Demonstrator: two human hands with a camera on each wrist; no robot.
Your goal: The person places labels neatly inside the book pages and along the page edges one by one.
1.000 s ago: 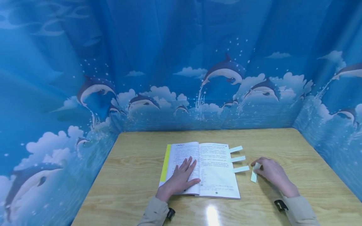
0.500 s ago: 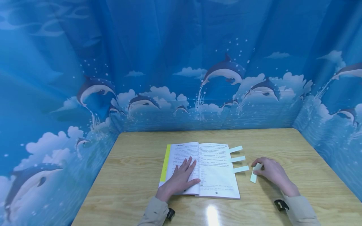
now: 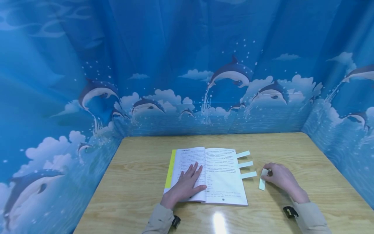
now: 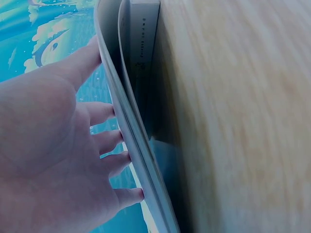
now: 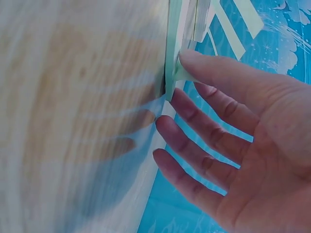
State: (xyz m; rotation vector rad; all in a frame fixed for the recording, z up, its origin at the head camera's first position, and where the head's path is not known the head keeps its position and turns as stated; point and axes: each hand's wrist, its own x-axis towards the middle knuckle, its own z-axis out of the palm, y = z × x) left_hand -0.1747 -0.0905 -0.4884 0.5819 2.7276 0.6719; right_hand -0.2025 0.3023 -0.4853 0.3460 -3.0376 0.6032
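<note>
An open book (image 3: pixel 226 182) lies on the table, printed pages up. My left hand (image 3: pixel 187 185) rests flat on its left page, fingers spread; the left wrist view shows the fingertips on the paper edge-on. To the book's right, my right hand (image 3: pixel 281 180) is at a narrow pale green pad of sticky notes (image 3: pixel 262 184). In the right wrist view, the thumb and index finger pinch a curled-up end of a sticky note (image 5: pixel 182 74) at the pad, while the other fingers of the hand (image 5: pixel 233 126) are loosely bent toward the table.
Several pale sticky strips (image 3: pixel 247 164) jut from the book's right edge, toward the right hand. A yellow band (image 3: pixel 171 169) runs along the book's left edge. The wooden table (image 3: pixel 140 175) ends at a blue dolphin-print curtain (image 3: pixel 175 117) behind and at the sides.
The right index finger has drawn back slightly from over the pad's far end, and the lifted end of the note has shifted a little. My left hand and the book stay put.
</note>
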